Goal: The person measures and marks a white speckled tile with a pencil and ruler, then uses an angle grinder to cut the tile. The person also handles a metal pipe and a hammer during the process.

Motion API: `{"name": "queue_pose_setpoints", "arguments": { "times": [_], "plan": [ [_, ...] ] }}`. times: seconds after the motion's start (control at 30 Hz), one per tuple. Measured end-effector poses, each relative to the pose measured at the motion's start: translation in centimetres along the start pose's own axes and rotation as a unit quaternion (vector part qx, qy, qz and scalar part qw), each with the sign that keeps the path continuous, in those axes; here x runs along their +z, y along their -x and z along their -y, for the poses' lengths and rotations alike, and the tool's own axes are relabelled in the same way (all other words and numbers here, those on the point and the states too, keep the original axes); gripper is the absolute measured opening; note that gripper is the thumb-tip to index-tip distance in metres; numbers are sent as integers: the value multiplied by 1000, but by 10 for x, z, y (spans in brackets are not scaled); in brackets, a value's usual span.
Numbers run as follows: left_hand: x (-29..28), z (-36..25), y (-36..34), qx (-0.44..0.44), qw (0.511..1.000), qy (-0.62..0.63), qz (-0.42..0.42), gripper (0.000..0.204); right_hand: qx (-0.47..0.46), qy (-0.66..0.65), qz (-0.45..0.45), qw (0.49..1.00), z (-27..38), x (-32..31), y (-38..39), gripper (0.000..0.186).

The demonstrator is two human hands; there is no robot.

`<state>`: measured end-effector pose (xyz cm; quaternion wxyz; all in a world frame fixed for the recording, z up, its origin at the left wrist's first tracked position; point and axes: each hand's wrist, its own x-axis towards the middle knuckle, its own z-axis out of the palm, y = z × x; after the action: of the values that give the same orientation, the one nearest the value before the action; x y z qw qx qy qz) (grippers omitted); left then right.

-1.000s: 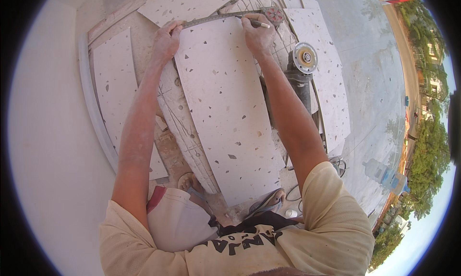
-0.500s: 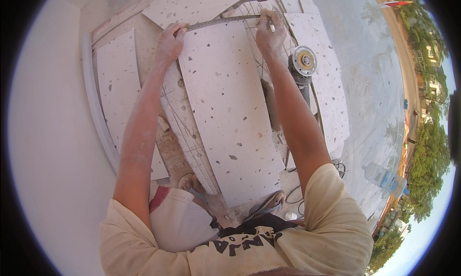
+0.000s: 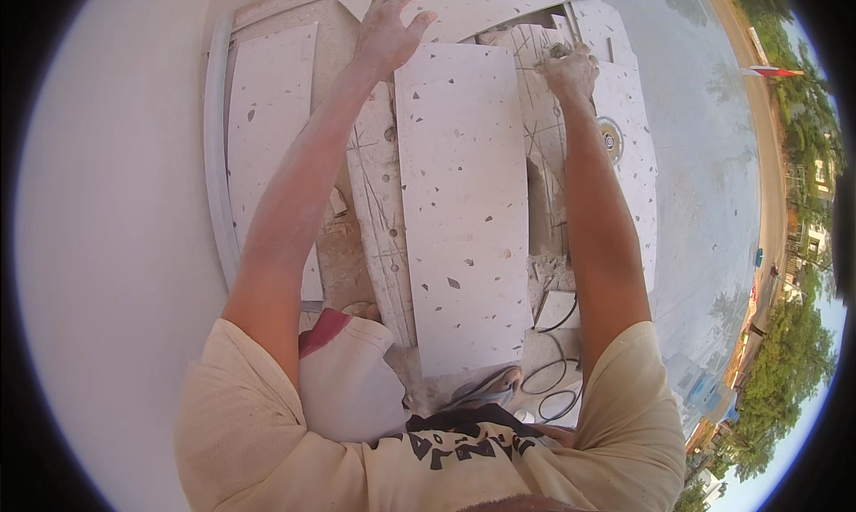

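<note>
Head view: the left hand (image 3: 390, 26) hangs with its fingers spread and empty just above the far left corner of the speckled terrazzo tile (image 3: 464, 200); a second ago and half a second ago it was pinching the end of a long metal straightedge laid across that far edge. The right hand (image 3: 571, 66) is curled shut over a small dark object off the tile's far right corner, above the scored slab (image 3: 535, 111); what it clasps is too small to name. Earlier that hand held the other end of the straightedge at the tile's far edge, and the straightedge no longer shows in the present picture. By my reading, the measuring or marking along that edge is finished and both hands have come off the tile.

The tile itself lies flat and lengthwise away from the person, its near end by the knees, its long edges free on both sides. To its left runs a narrow pencil-marked strip (image 3: 379, 209), then another speckled tile (image 3: 267, 147) beside a pale curved border (image 3: 217, 155). To its right, past a rubble-filled gap, an angle grinder (image 3: 610, 139) rests disc-up on a further tile, near the right forearm. Black cable (image 3: 553, 378) coils near the tile's near right corner. Open paving spreads to the right; the left side is a plain pale surface with room for moving.
</note>
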<state>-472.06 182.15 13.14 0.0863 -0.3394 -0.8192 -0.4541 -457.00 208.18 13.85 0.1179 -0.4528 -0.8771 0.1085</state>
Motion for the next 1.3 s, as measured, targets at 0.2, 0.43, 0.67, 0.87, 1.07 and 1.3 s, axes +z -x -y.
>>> {"name": "queue_pose_setpoints", "arguments": {
  "times": [0.2,0.43,0.67,0.87,1.07,1.3],
  "plan": [
    [-148,123,90,-269,887,-355,-122,62,-76,-102,-73,989,-6,-51,28,56],
    [-250,165,201,-538,747,-377,101,65,-116,-204,-26,972,-50,-119,109,43],
    [-269,157,193,-378,819,-415,119,61,-143,-141,52,978,-101,-205,193,35],
    [-288,39,76,-312,912,-267,8,63,-53,-212,116,969,-146,-264,284,25],
    [-187,-111,12,-195,972,-130,9,76,-101,-204,189,955,-185,-241,368,21],
    [-20,-235,40,-167,967,-193,-19,83,-117,-258,306,909,-210,-200,422,21]
  ]
}}
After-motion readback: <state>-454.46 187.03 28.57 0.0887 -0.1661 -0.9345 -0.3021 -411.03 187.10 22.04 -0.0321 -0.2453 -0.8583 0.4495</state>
